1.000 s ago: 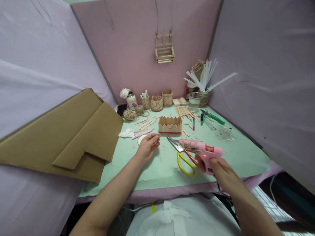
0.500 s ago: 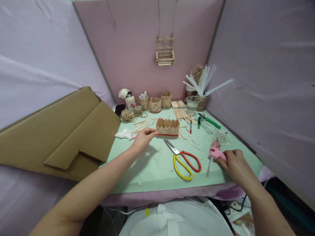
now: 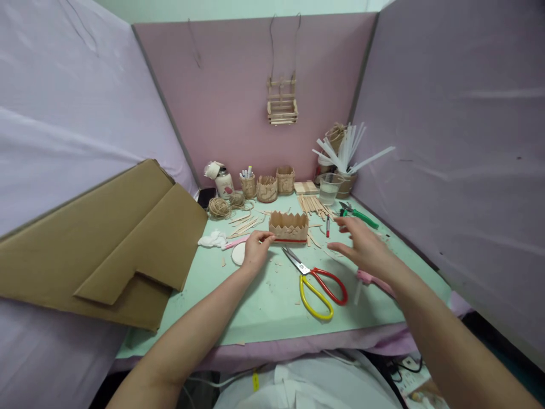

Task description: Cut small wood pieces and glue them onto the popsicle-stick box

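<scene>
A small box of wooden sticks with a zigzag top edge [image 3: 288, 225] stands mid-table, a red strip [image 3: 290, 241] running along its lower front. My left hand [image 3: 258, 250] is pinched at the strip's left end, beside the box's lower left corner. To the right, my right hand [image 3: 361, 245] is raised over the table with thumb and fingers apart and nothing in them. Partly hidden under my right forearm lies a pink glue gun [image 3: 374, 280] with a clear glue stick out its back. Scissors with one red and one yellow handle [image 3: 303, 270] lie in front of the box.
Green-handled pliers [image 3: 364, 217], a red marker [image 3: 327, 226] and loose wooden sticks [image 3: 313, 204] lie behind. Twine balls [image 3: 219, 208], a water cup [image 3: 329, 190] and white glue sticks [image 3: 347, 149] stand at the back. Folded cardboard [image 3: 128, 238] leans at left; a white disc [image 3: 239, 254] lies by my left hand.
My right hand has let go of the glue gun and moved up and left toward the box. My left hand stays at the strip's left end. The camera view has tilted up slightly.
</scene>
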`<action>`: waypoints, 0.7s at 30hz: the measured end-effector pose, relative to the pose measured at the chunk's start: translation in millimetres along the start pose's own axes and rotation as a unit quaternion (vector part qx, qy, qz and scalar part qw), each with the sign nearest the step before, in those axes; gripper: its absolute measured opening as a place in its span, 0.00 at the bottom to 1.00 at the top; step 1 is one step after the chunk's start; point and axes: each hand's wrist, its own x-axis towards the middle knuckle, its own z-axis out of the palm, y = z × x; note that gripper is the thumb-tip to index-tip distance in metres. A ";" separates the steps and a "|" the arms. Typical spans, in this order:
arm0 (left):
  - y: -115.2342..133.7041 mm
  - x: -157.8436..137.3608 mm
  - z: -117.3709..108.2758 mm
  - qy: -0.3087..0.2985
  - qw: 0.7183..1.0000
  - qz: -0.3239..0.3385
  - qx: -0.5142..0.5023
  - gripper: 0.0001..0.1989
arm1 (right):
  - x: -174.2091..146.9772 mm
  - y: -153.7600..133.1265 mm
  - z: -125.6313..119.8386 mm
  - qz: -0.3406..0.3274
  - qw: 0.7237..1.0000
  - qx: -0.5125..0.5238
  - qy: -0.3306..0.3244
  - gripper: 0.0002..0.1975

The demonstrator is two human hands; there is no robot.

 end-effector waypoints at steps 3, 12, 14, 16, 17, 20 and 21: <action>-0.6 3.6 -0.8 -0.007 1.000 0.017 0.015 0.02 | 38.7 -8.0 27.6 -0.025 0.998 0.048 -0.010 0.41; -13.9 13.7 -2.9 -0.025 0.998 0.038 0.042 0.02 | 82.3 0.8 74.7 -0.045 0.990 0.128 -0.044 0.57; -14.0 14.7 -3.3 -0.032 0.999 0.032 0.019 0.02 | 83.3 5.2 80.2 -0.042 0.984 0.168 -0.052 0.58; -12.4 14.8 -3.2 -0.034 0.999 0.029 0.011 0.03 | 83.8 9.2 85.5 -0.033 0.976 0.207 -0.060 0.59; -11.3 14.7 -3.0 -0.033 0.999 0.028 0.012 0.03 | 84.1 10.8 87.7 -0.029 0.972 0.223 -0.062 0.59; -7.9 15.3 -2.2 -0.028 0.999 0.031 0.013 0.03 | 85.2 12.7 91.3 -0.026 0.965 0.256 -0.052 0.56; -6.7 16.2 -2.0 -0.026 0.999 0.030 0.008 0.03 | 85.8 12.5 91.2 -0.023 0.963 0.264 -0.048 0.55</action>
